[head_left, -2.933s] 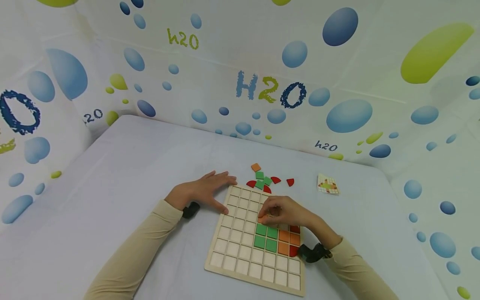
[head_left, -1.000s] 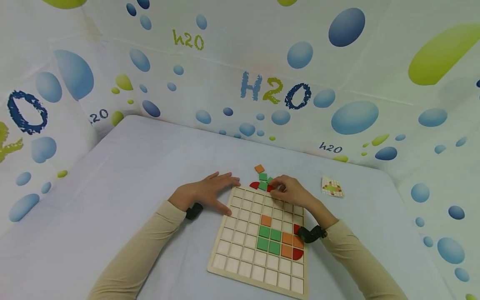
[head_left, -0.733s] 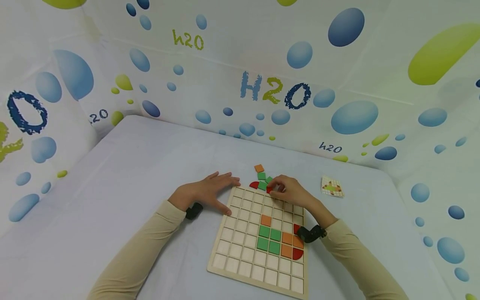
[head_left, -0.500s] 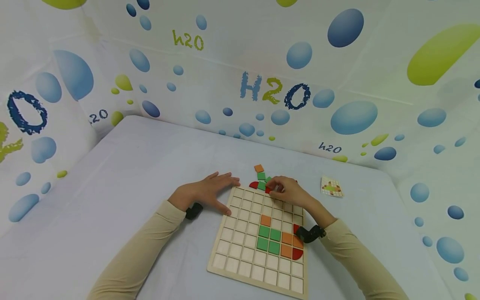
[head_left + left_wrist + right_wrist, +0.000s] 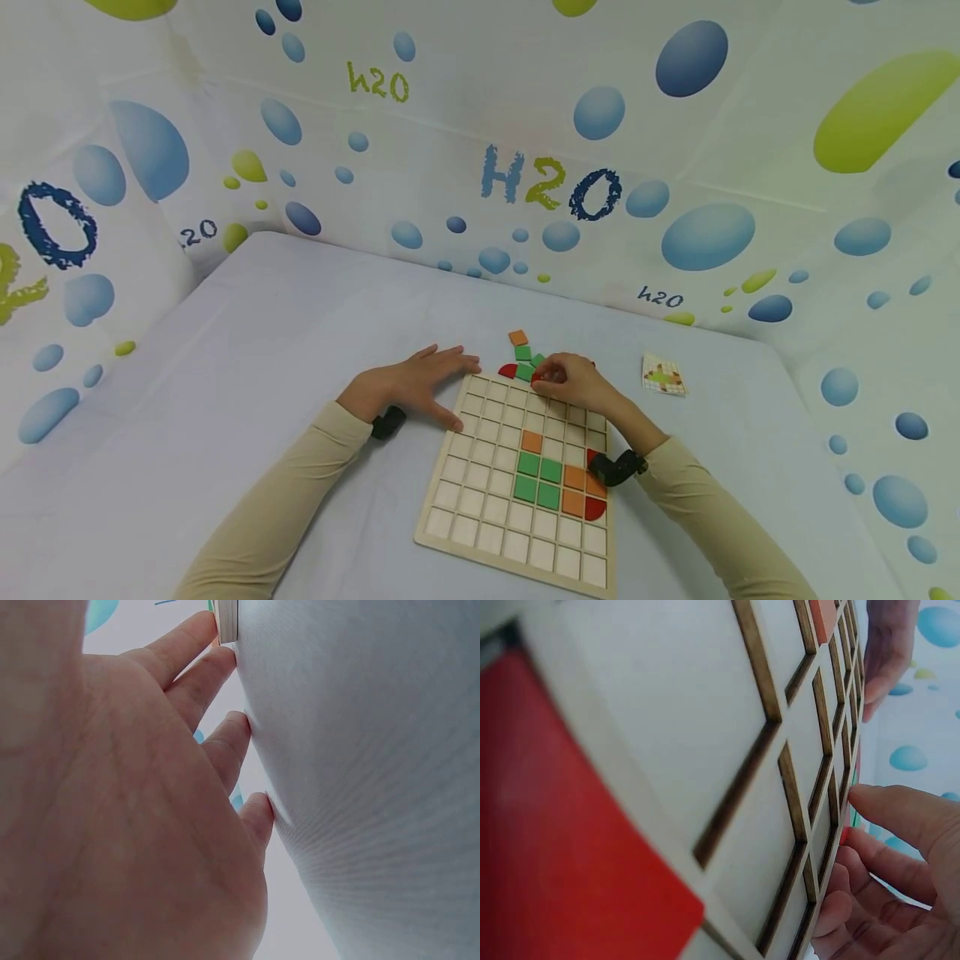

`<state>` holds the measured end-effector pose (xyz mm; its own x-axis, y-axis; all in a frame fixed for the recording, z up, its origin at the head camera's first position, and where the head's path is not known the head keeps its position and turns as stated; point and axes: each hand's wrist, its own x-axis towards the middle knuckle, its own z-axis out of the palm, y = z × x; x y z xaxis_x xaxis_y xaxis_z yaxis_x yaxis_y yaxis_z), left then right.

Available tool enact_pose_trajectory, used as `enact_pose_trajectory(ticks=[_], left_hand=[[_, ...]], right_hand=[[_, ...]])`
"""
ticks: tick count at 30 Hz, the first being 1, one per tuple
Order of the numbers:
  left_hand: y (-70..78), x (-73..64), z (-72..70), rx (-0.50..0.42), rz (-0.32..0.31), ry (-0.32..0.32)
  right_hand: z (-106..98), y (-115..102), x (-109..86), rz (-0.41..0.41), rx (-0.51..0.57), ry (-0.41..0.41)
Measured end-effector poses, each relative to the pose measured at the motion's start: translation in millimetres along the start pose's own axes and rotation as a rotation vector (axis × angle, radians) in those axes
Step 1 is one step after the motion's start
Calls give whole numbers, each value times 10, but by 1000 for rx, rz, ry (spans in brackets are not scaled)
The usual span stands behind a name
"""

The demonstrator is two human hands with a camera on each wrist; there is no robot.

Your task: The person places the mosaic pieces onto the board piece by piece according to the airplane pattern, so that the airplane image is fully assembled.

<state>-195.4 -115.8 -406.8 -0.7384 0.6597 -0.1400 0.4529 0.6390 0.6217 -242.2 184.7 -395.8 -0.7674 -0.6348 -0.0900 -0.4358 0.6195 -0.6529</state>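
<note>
A wooden grid board (image 5: 480, 492) lies on the table with green square tiles (image 5: 538, 482), orange tiles (image 5: 574, 477) and red rounded-corner tiles (image 5: 595, 507) set in its cells. My left hand (image 5: 408, 383) is spread beside the board's left side, its thumb and index fingertip at the edge; in the left wrist view the straight fingers (image 5: 199, 690) reach the board's corner (image 5: 227, 621). At the far edge, my right hand (image 5: 576, 385) pinches a red quarter-circle tile (image 5: 536, 378) between thumb and index finger; the right wrist view shows only a sliver of that red tile (image 5: 845, 835).
Beyond the board lie loose tiles: an orange square (image 5: 518, 337), several green squares (image 5: 522, 353) and a red quarter-circle (image 5: 508, 370). The right hand hides part of this group. A small pattern card (image 5: 663, 374) lies at the right. A printed curtain (image 5: 420, 125) stands behind the table.
My right hand has left an orange tile in a cell above the green ones and moved to the far edge, where the red tile has shifted slightly left. The left hand stays put.
</note>
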Motion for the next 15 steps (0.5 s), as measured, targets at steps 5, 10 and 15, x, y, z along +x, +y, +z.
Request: enact_pose_trajectory(ticks=[5,10,15], left_hand=[[-6,-4,-4,-3,4,8],[5,-9,0,-13,9,5],[14,-6,-6,-15,10,6]], right_hand=[[-9,5,14,-7,44,-2],[-20,32,-2,-22,71,-8],[-30,62,-22,-59,98,-3]])
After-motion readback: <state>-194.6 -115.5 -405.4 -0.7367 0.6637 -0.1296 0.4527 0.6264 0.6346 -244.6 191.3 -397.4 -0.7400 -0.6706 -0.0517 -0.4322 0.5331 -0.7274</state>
